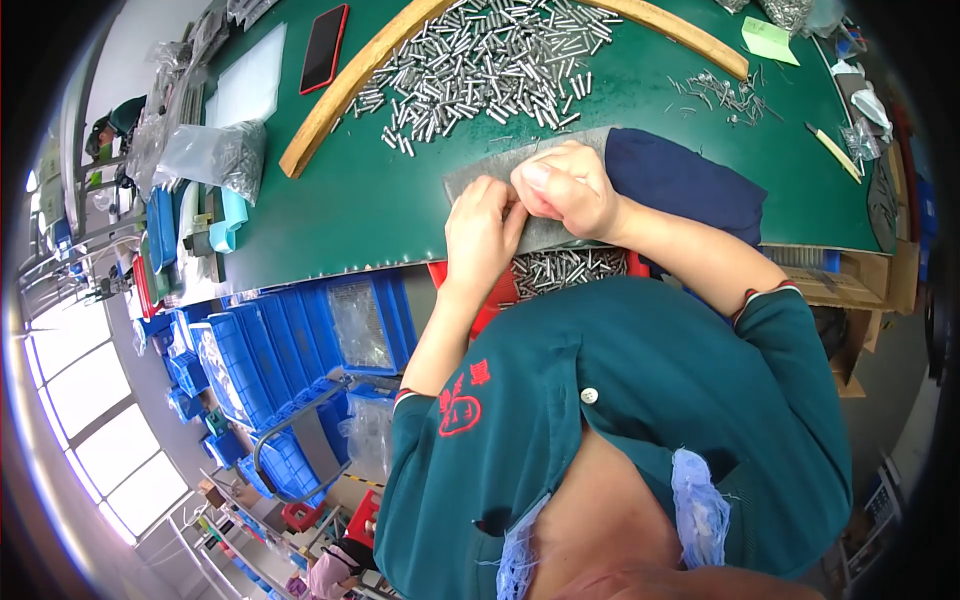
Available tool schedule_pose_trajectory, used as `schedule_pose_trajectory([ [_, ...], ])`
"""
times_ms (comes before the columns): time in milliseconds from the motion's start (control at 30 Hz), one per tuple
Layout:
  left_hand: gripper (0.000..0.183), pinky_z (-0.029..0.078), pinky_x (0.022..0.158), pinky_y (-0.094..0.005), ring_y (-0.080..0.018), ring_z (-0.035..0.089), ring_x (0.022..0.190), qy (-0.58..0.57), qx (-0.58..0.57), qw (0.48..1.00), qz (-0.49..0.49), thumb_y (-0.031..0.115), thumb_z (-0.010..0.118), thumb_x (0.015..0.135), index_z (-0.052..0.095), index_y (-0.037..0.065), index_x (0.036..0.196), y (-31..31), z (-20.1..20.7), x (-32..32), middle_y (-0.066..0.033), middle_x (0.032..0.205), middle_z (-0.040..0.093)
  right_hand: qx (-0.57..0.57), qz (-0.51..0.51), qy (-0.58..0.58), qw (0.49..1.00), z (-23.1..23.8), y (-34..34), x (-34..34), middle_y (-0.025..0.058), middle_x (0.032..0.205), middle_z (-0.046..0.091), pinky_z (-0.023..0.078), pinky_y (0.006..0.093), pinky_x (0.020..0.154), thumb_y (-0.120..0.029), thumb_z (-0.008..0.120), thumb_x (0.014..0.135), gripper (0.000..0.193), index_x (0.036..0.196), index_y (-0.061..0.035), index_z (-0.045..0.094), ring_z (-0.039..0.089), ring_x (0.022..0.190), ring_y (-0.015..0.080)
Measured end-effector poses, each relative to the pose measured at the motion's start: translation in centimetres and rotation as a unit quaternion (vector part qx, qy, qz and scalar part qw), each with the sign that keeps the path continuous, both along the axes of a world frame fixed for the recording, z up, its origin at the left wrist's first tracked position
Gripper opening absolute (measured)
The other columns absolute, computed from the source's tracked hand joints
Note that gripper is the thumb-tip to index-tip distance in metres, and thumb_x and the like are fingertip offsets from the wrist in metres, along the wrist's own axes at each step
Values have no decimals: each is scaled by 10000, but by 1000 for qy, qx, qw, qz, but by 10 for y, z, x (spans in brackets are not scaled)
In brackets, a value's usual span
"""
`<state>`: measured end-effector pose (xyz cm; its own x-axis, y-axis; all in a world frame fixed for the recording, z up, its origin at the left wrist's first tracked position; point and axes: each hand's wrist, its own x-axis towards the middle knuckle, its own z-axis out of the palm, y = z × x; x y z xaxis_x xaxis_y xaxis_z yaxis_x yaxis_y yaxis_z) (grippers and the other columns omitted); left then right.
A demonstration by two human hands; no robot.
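My left hand (480, 235) and my right hand (570, 190) meet over a grey sheet (545, 236) at the table's near edge. Both sets of fingers are curled closed, the right in a fist just above the left fingertips. Whatever lies in them is hidden. Beyond the hands spreads a large heap of short metal pins (490, 65). Below the edge, close to my body, a red bin (637, 266) holds more metal pins (570, 270). A folded dark blue cloth (680, 185) lies to the right, against the grey sheet.
Wooden strips (365, 85) curve around the heap on the green table (350, 215). A phone (325, 48), a plastic bag of parts (215, 158), thin metal pieces (725, 97) and a light-handled tool (835, 153) lie around. Blue crates (265, 350) stand left, a cardboard box (855, 280) right.
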<state>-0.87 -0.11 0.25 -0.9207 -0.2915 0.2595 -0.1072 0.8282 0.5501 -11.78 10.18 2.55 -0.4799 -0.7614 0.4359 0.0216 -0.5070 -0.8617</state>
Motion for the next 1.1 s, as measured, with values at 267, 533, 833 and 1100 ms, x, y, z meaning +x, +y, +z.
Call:
schedule_pose_trajectory([
  [267, 104, 431, 664, -342, -241, 545, 737, -114, 46, 985, -125, 160, 638, 722, 579, 77, 742, 6, 25, 9, -61, 735, 532, 26, -15, -323, 946, -1, -5, -21, 4, 412, 274, 232, 240, 353, -242, 325, 902, 450, 475, -113, 264, 246, 362, 96],
  [533, 193, 453, 612, -324, -216, 566, 658, -43, -87, 987, 129, 251, 644, 744, 605, 75, 813, -25, 14, -47, -58, 735, 565, -6, -8, -331, 943, -3, -5, -23, 1, 436, 316, 251, 228, 373, -232, 386, 887, 414, 503, -102, 304, 266, 368, 81],
  [833, 119, 419, 681, -365, -223, 569, 751, -71, -94, 986, 118, 191, 619, 735, 586, 88, 784, -39, 8, -53, -52, 747, 567, 19, -34, -314, 949, 1, -5, -24, 1, 416, 276, 234, 232, 354, -244, 336, 902, 447, 479, -112, 277, 248, 364, 87],
  [1100, 113, 406, 634, -316, -195, 564, 680, -60, 40, 997, 3, 168, 652, 728, 590, 95, 787, 1, 8, -2, -37, 752, 546, -3, -4, -280, 960, 0, -3, -17, -1, 416, 286, 234, 237, 360, -228, 322, 903, 450, 472, -110, 278, 246, 366, 90],
])
